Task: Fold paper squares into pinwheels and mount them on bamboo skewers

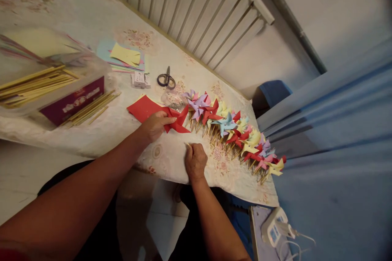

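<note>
L hand [157, 124] pins red paper [147, 108]; R hand [195, 161] pinches stick [187, 145].

A red paper pinwheel [176, 121], its blades partly folded toward the centre, lies flat on the tabletop near the front edge, over a flat red paper sheet [141, 109]. A thin, pale wooden stick [187, 145] lies closer to that edge, only its tip showing, just below the pinwheel.

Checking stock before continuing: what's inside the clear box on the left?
The clear box holds a bundle of wooden sticks; blurred coloured sheets lie behind. Its bottom is hidden by the sticks and the purple label.
</note>
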`<state>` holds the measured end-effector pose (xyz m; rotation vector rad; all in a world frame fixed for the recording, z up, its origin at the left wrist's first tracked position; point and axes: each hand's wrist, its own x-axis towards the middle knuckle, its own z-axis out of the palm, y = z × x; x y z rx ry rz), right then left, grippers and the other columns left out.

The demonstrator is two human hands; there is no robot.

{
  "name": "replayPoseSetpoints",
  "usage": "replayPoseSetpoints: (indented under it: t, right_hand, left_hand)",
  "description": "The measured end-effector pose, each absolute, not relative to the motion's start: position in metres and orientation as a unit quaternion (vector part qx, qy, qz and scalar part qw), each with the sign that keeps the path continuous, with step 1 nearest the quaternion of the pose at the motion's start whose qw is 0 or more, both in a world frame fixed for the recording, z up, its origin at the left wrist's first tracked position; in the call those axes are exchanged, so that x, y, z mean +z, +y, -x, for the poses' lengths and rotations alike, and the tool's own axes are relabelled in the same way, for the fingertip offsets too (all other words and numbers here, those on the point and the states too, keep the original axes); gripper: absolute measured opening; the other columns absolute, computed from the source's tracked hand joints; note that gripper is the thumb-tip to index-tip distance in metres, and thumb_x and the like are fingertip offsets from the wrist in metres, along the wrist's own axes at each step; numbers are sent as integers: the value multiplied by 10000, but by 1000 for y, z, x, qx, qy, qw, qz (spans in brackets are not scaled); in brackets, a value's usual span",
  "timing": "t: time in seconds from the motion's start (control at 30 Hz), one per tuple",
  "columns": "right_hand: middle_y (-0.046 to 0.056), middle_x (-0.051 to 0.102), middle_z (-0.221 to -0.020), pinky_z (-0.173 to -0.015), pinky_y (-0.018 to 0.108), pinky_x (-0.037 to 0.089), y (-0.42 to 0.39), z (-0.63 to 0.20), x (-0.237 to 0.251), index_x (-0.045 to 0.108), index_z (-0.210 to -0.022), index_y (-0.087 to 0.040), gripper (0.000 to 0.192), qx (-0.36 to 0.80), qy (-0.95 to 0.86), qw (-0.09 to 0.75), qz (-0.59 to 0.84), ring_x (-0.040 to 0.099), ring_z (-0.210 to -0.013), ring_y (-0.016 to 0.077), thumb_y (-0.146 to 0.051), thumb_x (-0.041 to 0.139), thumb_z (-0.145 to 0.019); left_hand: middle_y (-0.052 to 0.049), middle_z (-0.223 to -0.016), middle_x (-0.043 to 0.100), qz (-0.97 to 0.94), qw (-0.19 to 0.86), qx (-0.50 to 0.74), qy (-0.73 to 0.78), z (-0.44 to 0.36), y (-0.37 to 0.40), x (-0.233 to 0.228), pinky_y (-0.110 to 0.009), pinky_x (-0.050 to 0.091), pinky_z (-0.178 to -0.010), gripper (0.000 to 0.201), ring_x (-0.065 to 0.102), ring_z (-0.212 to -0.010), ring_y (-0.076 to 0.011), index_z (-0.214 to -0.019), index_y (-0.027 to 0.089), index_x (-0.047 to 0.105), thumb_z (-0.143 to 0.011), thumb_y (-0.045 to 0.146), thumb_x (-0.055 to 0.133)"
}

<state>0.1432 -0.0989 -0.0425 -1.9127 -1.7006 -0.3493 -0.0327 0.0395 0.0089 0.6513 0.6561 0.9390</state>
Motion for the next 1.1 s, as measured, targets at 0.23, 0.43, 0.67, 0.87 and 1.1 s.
replayPoseSetpoints:
  t: [0.23,0.43,0.67,0.87,1.1]
  right_hand:
    - [58,694,-826,-716,276,460,-92,-144,-42,691,-929,-180,288,-80,-600,355,713,637,-777,176,-253,427,-1019]
    - [90,739,-946,-802,306,521,-87,-145,-32,705,-1069,-170,321,-36,-554,457,694,688,-882,191,-211,394,-1003]
    - [28,669,-809,-734,290,476,-90,-159,1,680,-890,-196,236,57,-489,538,685,617,-775,166,-289,478,-966]
    - [-82,420,-532,-473,237,274,-93,-191,7,594,-754,-220,215,335,-318,632,622,358,-486,100,-401,615,-869]
    - [-100,451,-523,-417,211,172,-79,-200,3,599,-822,-205,278,511,-198,679,489,284,-401,44,-407,749,-705]
  left_hand:
    - [-27,-663,710,-354,806,371,294,24,33,15,-211,412,-500,182,582,-537,-104,-741,131,729,-612,204,834]
    - [-33,-632,707,-357,818,334,305,13,33,8,-217,463,-519,177,604,-542,-119,-663,151,707,-615,204,868]
    - [-102,-853,786,-336,842,314,282,-2,27,-1,-291,593,-765,226,737,-772,-205,-857,126,769,-647,164,846]
    - [-124,-930,788,-309,851,320,279,-12,26,-9,-325,599,-817,230,746,-832,-228,-896,142,782,-671,153,830]
    - [-125,-895,787,-302,849,329,283,-22,23,-14,-329,599,-811,219,747,-804,-227,-877,139,788,-665,149,840]
